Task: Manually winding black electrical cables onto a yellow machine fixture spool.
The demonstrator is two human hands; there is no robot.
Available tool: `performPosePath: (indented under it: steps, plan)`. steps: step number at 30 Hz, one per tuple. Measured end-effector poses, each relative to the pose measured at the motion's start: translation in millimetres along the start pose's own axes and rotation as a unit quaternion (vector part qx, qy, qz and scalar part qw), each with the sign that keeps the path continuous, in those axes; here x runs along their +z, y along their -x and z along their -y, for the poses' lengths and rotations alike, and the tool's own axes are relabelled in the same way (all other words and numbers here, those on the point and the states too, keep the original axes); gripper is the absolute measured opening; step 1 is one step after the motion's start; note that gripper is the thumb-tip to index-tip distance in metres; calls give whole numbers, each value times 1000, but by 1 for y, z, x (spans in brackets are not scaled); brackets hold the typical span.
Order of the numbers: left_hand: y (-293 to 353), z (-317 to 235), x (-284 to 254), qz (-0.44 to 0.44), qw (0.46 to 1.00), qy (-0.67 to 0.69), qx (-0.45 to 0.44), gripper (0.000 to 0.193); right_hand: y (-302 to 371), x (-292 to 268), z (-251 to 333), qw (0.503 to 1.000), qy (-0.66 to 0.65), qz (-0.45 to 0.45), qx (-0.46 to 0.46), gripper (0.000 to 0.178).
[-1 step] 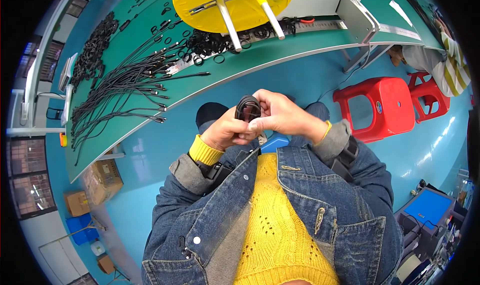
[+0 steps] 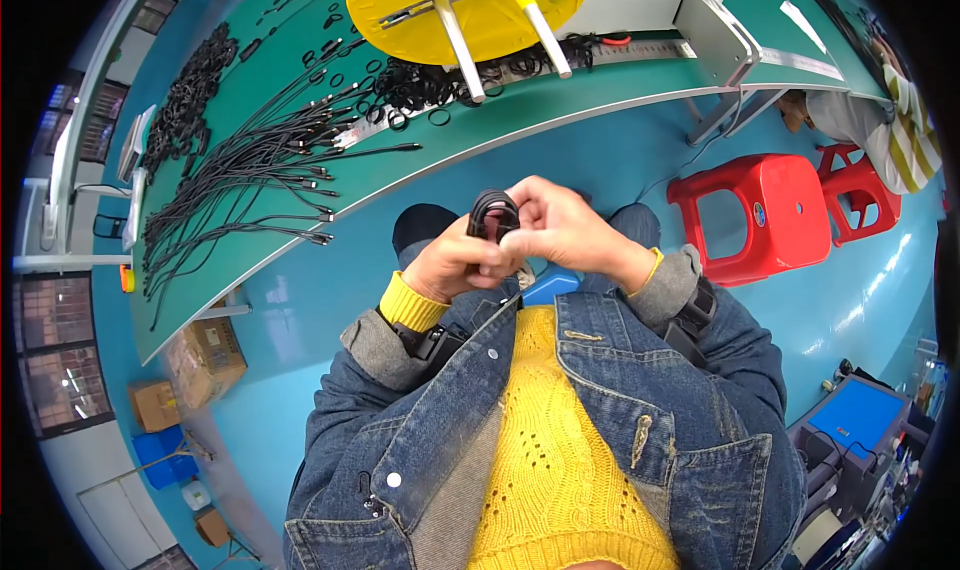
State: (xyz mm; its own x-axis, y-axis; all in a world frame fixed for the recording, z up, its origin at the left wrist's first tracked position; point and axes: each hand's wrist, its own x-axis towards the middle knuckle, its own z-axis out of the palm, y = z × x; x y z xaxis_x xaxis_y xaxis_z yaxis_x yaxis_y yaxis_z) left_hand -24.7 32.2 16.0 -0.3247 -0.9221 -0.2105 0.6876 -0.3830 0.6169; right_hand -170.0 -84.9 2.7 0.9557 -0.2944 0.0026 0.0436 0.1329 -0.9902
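A black cable (image 2: 494, 206), wound into a small coil, is held in front of my body above my lap. My left hand (image 2: 455, 260) grips it from below and the left, fingers closed round its lower part. From the other side my right hand (image 2: 560, 228) closes on the coil, its thumb lying toward the fingers of the left. The lower end of the coil is hidden by the fingers. On the green table beyond my hands, many loose black cables (image 2: 240, 180) lie in a fanned bundle, their plug ends pointing toward me.
Black rings (image 2: 397, 120) and a steel ruler (image 2: 640, 52) lie near the table edge, below a yellow disc with two white rods (image 2: 400, 20). A red stool (image 2: 775, 215) stands at right, a person (image 2: 850, 120) beyond it. Cardboard boxes (image 2: 205, 360) sit under the table's left end.
My fingers have shifted slightly on the coiled cable, the right thumb most of all. Both hands stay in nearly the same place.
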Motion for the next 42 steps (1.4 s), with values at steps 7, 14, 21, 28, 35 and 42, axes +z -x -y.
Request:
performPosePath:
  steps: [7, 14, 21, 28, 35, 42]
  plan:
    - [-5, -5, -3, -100, 994, 22, 32, 33, 1, -19, 6, 988, -96, -120, 24, 23]
    - [-6, 12, 3, -173, 887, -419, 84, 31, -14, 6, 26, 960, 266, -64, -54, 33]
    - [-28, 44, -37, -206, 669, -703, 123, 18, -23, 29, -1, 859, 499, -114, -2, 40]
    - [4, 22, -45, -115, 988, -48, -91, 41, -53, -3, -29, 963, 247, 5, 111, 42]
    - [14, 12, -58, 82, 967, 227, -83, 73, -50, 0, 27, 897, 433, 85, 7, 33]
    - [11, 11, -40, -92, 974, 191, -79, 59, -49, 8, 9, 844, 527, 86, -51, 17]
